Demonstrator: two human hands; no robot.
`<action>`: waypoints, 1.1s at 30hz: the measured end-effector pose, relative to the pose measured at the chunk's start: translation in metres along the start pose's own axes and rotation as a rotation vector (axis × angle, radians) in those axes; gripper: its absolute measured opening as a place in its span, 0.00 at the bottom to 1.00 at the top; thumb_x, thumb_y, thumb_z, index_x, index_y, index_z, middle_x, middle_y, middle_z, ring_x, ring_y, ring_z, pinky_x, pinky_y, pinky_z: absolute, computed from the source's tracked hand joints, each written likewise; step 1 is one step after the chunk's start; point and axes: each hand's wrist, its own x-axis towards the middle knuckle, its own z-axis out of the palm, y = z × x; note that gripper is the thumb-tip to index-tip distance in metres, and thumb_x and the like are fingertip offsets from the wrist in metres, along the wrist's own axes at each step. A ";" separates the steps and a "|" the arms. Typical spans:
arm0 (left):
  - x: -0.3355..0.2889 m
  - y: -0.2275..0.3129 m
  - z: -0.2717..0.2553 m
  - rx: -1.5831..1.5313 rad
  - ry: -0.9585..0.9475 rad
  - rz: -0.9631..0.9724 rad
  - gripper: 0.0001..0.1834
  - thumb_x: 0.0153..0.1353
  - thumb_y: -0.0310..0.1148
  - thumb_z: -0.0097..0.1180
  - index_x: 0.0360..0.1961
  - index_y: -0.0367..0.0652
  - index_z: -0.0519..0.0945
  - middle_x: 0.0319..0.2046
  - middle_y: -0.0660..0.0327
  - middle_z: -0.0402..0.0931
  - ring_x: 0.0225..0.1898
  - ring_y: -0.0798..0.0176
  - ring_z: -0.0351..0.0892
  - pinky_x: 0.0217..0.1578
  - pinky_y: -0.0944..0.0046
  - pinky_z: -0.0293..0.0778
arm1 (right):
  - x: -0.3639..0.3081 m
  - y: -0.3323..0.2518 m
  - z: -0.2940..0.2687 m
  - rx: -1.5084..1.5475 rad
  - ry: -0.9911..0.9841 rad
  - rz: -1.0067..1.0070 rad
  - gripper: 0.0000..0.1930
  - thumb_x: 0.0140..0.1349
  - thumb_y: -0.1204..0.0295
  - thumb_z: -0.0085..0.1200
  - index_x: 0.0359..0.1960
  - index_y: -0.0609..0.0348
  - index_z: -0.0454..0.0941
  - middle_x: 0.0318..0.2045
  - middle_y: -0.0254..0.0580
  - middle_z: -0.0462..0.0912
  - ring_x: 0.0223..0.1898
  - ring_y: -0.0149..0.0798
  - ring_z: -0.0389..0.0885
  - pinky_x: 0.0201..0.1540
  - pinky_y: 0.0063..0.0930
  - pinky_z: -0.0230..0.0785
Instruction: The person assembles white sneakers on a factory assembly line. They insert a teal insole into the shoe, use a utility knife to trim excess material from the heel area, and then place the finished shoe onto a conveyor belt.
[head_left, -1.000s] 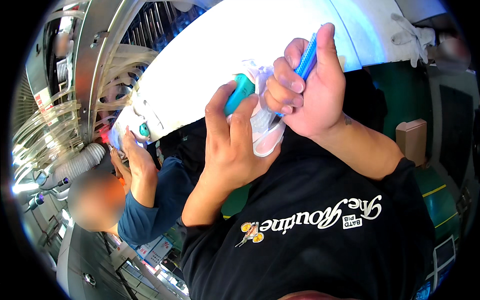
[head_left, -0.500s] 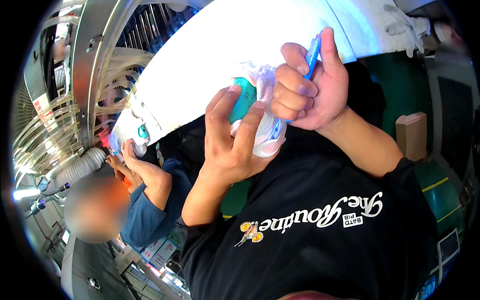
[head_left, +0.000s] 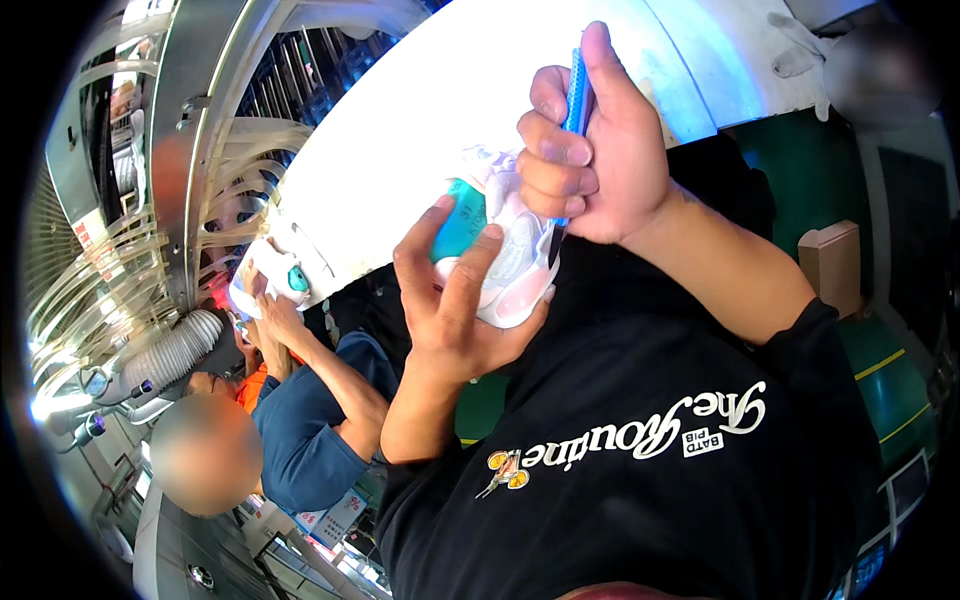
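My left hand [head_left: 445, 320] grips a white shoe [head_left: 517, 255] above the near edge of the white table, fingers across its side and thumb at the near end. A teal shoe last [head_left: 461, 222] with dark print fills the shoe's opening. My right hand [head_left: 605, 150] is closed in a fist round a slim brush [head_left: 576, 95] with a blue patterned handle, thumb pointing up along it. Below the fist, the brush's dark tip meets the shoe's rim near the sole; whether it presses there is too small to tell.
A brightly lit white table [head_left: 390, 130] curves across the top. At left a co-worker in a blue shirt [head_left: 320, 440] handles another white shoe [head_left: 290, 262] with a teal last. Clear hoses [head_left: 100, 260] hang beyond. White gloves [head_left: 795, 55] and a cardboard box [head_left: 832, 265] are right.
Both my hands have shifted slightly left with the shoe and brush; the brush stands more upright, its dark tip now showing at the rim. The co-worker's hands have closed in on the other shoe.
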 end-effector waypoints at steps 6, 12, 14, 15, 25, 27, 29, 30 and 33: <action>0.005 -0.007 -0.002 -0.010 -0.009 -0.016 0.39 0.40 0.37 0.84 0.57 0.38 0.86 0.65 0.34 0.69 0.64 0.34 0.79 0.57 0.44 0.82 | 0.006 0.019 0.018 -0.189 0.113 -0.166 0.34 0.79 0.29 0.32 0.32 0.45 0.67 0.18 0.28 0.63 0.13 0.27 0.56 0.18 0.26 0.53; 0.016 -0.018 -0.004 0.003 -0.006 -0.089 0.37 0.41 0.38 0.84 0.55 0.38 0.86 0.64 0.35 0.71 0.62 0.35 0.79 0.56 0.47 0.81 | 0.024 0.021 0.049 -0.325 0.219 -0.210 0.34 0.83 0.35 0.31 0.31 0.53 0.65 0.14 0.34 0.62 0.12 0.31 0.60 0.18 0.28 0.59; 0.010 -0.040 0.005 -0.043 0.053 -0.043 0.40 0.41 0.41 0.85 0.58 0.39 0.84 0.64 0.35 0.70 0.63 0.35 0.77 0.58 0.45 0.80 | 0.036 0.015 0.053 -0.225 0.200 -0.183 0.34 0.83 0.35 0.32 0.31 0.53 0.66 0.14 0.34 0.63 0.12 0.32 0.60 0.18 0.28 0.59; 0.007 -0.051 0.012 -0.062 0.067 -0.020 0.41 0.41 0.42 0.85 0.58 0.39 0.83 0.65 0.36 0.69 0.64 0.35 0.76 0.58 0.45 0.79 | 0.043 0.021 0.035 -0.309 0.144 -0.251 0.35 0.82 0.33 0.34 0.30 0.51 0.67 0.14 0.34 0.63 0.11 0.33 0.58 0.17 0.29 0.58; -0.024 -0.086 0.049 -0.197 0.052 -0.153 0.47 0.46 0.40 0.83 0.65 0.41 0.69 0.71 0.34 0.61 0.72 0.31 0.65 0.66 0.39 0.71 | 0.054 -0.007 -0.002 -0.419 0.084 -0.437 0.31 0.78 0.32 0.43 0.37 0.48 0.72 0.18 0.35 0.69 0.16 0.34 0.67 0.20 0.31 0.64; -0.025 -0.078 0.049 -0.180 0.047 -0.231 0.48 0.45 0.40 0.84 0.65 0.41 0.68 0.71 0.36 0.62 0.72 0.31 0.65 0.67 0.38 0.70 | 0.054 0.007 0.001 -0.643 0.183 -0.459 0.32 0.79 0.31 0.36 0.37 0.47 0.69 0.19 0.32 0.67 0.16 0.30 0.63 0.21 0.29 0.62; -0.025 -0.074 0.056 -0.113 0.084 -0.292 0.49 0.42 0.38 0.85 0.64 0.41 0.68 0.71 0.37 0.62 0.69 0.28 0.67 0.67 0.37 0.70 | 0.051 0.019 0.006 -0.870 0.266 -0.505 0.33 0.80 0.30 0.31 0.37 0.48 0.65 0.19 0.30 0.64 0.17 0.27 0.58 0.23 0.26 0.59; -0.023 -0.072 0.058 -0.062 0.109 -0.282 0.49 0.42 0.38 0.85 0.64 0.40 0.69 0.70 0.38 0.64 0.68 0.29 0.68 0.67 0.37 0.70 | 0.049 0.023 0.008 -0.904 0.265 -0.508 0.33 0.80 0.30 0.31 0.37 0.48 0.65 0.19 0.30 0.64 0.17 0.27 0.58 0.22 0.26 0.59; -0.017 -0.065 0.064 0.035 0.180 -0.296 0.50 0.41 0.39 0.86 0.64 0.39 0.71 0.68 0.39 0.67 0.66 0.31 0.69 0.67 0.37 0.70 | 0.046 0.035 0.014 -0.996 0.292 -0.514 0.34 0.80 0.29 0.30 0.38 0.48 0.65 0.19 0.31 0.65 0.17 0.28 0.59 0.22 0.27 0.59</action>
